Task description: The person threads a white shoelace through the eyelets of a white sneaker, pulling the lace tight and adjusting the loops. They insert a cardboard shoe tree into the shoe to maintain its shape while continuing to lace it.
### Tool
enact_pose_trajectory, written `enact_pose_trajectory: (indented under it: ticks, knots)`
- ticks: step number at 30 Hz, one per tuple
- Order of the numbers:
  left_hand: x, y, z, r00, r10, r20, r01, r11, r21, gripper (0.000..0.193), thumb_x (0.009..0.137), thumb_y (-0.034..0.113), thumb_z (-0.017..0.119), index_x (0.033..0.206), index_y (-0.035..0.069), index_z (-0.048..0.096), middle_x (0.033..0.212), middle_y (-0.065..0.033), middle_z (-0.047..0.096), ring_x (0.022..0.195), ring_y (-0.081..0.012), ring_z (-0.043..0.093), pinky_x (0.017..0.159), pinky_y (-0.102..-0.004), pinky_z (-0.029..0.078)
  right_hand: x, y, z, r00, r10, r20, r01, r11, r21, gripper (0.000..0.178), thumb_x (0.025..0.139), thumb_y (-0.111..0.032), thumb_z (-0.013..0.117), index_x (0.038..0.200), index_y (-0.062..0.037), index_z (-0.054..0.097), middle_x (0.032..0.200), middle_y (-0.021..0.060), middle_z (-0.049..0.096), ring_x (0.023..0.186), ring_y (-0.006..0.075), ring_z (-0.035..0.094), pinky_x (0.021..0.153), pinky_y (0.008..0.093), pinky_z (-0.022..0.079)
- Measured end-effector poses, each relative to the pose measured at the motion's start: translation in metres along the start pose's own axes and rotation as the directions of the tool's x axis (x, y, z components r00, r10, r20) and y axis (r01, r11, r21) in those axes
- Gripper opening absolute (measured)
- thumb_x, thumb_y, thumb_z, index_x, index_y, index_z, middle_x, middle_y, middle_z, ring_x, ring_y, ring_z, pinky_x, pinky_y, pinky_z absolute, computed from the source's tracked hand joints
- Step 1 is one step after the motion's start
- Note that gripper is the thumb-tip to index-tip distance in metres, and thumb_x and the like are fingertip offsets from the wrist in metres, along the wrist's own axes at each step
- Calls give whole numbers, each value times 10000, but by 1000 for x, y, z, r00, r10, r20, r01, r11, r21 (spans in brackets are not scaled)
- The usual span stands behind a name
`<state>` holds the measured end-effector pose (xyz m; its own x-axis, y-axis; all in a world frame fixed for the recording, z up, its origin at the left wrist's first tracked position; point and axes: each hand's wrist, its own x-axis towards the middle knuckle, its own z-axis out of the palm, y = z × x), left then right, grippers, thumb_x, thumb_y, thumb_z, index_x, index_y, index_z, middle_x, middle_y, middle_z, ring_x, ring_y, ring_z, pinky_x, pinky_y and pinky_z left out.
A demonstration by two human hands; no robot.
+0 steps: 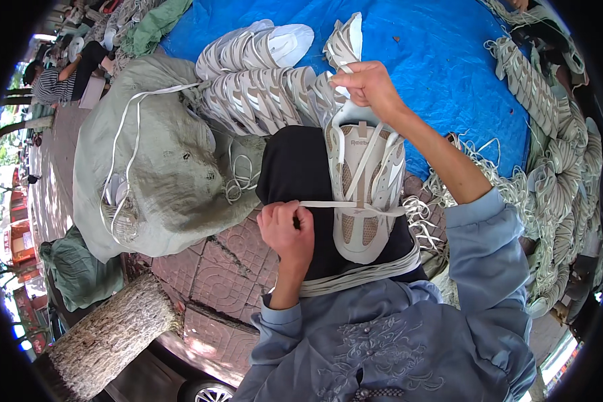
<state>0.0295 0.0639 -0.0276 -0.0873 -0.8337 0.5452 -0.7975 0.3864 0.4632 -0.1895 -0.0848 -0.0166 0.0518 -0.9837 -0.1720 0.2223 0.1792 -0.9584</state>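
Observation:
A beige and white sneaker upper (364,228) lies on my dark-trousered lap, its toe pointing toward me. A pale flat shoelace (321,204) runs across its front eyelets. On the left, my left hand (288,231) is closed around one length of this lace and draws it out straight and taut. Above the heel end of the upper, my right hand (372,88) pinches the other length, which slants up over the tongue. Its fingertips partly hide where the lace ends. A bundle of loose laces (358,276) lies across my thighs.
Stacked sneaker uppers (248,100) rest beyond my lap beside a blue tarp (442,74). A large grey-green sack (161,154) stands left, with a tree trunk (114,335) nearer. More strung uppers (556,181) and tangled laces (472,174) are at right. Another person (63,80) sits far left.

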Motion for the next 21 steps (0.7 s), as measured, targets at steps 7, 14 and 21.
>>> enact_pose_trajectory:
  ticks: [7, 14, 21]
  knots:
    - [9, 13, -24, 973, 73, 217, -44, 990, -136, 230, 657, -4, 609, 879, 46, 581, 828, -88, 559, 827, -275, 522, 744, -379, 411, 1, -9, -3, 999, -31, -41, 29, 999, -40, 180, 783, -117, 601, 792, 62, 602, 432, -45, 318, 356, 28, 216, 358, 222, 133]
    - [-7, 67, -7, 744, 526, 411, -317, 820, -476, 332, 676, 102, 613, 985, -4, 555, 1009, -137, 550, 1046, -291, 491, 916, -403, 375, 23, -74, -15, 945, -326, 33, 314, 871, -378, 177, 810, -152, 582, 833, 20, 615, 453, -53, 328, 374, 20, 229, 357, 213, 150]
    - [-38, 53, 14, 693, 600, 400, -395, 780, -485, 300, 679, 84, 590, 967, 3, 574, 1035, -122, 557, 1074, -251, 495, 965, -396, 342, 74, -176, -49, 549, -745, 380, 645, 88, -759, 137, 753, -128, 627, 653, -34, 633, 477, 21, 434, 389, 101, 379, 369, 272, 274]
